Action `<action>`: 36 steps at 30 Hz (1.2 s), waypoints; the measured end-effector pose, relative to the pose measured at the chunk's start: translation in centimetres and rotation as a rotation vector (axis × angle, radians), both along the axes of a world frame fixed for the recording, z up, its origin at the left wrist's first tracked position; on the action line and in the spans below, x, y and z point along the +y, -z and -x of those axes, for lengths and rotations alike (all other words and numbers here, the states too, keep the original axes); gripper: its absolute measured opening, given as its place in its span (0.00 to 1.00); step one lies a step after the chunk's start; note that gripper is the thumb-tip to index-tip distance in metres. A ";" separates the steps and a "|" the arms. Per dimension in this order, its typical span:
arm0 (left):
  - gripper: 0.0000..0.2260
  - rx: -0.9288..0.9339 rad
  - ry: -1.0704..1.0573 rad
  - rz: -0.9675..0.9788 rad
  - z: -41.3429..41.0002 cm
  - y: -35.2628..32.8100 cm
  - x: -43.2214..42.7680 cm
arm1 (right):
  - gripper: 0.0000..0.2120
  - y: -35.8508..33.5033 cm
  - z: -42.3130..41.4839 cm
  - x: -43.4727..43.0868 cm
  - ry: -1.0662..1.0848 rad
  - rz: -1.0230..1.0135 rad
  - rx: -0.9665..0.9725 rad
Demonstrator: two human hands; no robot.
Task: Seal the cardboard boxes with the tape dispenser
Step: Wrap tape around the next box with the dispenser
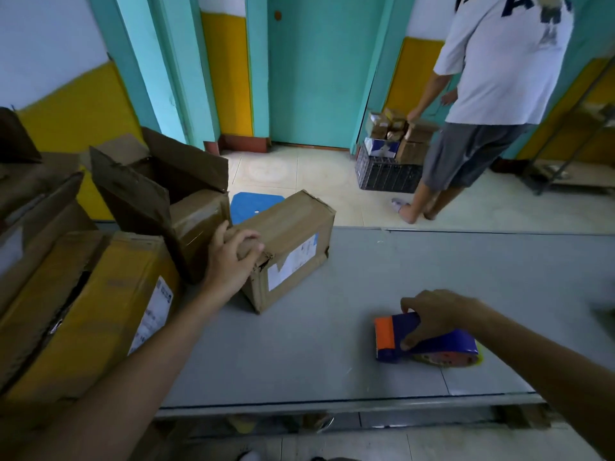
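The left arm reaches forward across the grey table [316, 367]; the left hand [233, 259] curls its fingers over the near top corner of a small cardboard box [293, 227] and grips it. The right hand [437, 316] comes in from the right, palm down, fingers and thumb wrapped round the blue and orange tape dispenser [432, 344], which lies on the table near the front edge, well apart from the box. The small box sits askew by the table's far edge with its flaps down and a white label on its side. Just behind it stands an open carton [156, 184] with its flaps up; a yellowish carton [93, 311] crowds the left end. On the floor beyond, another person [492, 94] stands beside a black crate [386, 176] piled with parcels [402, 131].
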State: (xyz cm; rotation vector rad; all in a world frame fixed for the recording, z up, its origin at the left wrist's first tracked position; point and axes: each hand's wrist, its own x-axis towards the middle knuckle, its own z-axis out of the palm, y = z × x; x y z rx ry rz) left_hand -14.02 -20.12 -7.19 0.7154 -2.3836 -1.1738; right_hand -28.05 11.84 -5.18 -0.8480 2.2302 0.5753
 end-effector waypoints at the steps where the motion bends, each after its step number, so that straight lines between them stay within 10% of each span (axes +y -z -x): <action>1: 0.09 -0.014 0.025 0.014 -0.2 -0.1 0.1 | 0.38 -0.1 -0.1 0.2 -0.012 -0.021 -0.001; 7: 0.34 -0.259 0.178 0.320 -1.7 0.5 -0.5 | 0.39 -0.7 -0.9 -1.3 -0.142 -0.127 -0.045; 17: 0.28 -0.138 0.317 0.226 -4.9 0.0 -2.4 | 0.37 -9.1 -4.0 -10.6 -0.246 -0.290 -0.028; 24: 0.32 -0.134 0.442 0.124 -5.8 -1.2 -1.0 | 0.35 -20.6 -5.4 -16.3 -0.298 0.142 -0.053; 30: 0.25 -0.206 0.397 0.037 -6.4 -1.3 0.8 | 0.35 -18.8 -7.1 -21.2 -0.406 0.499 -0.168; 36: 0.24 -0.128 0.274 -0.189 -7.0 -0.8 1.0 | 0.38 -14.6 -5.9 -22.6 -0.431 0.363 -0.133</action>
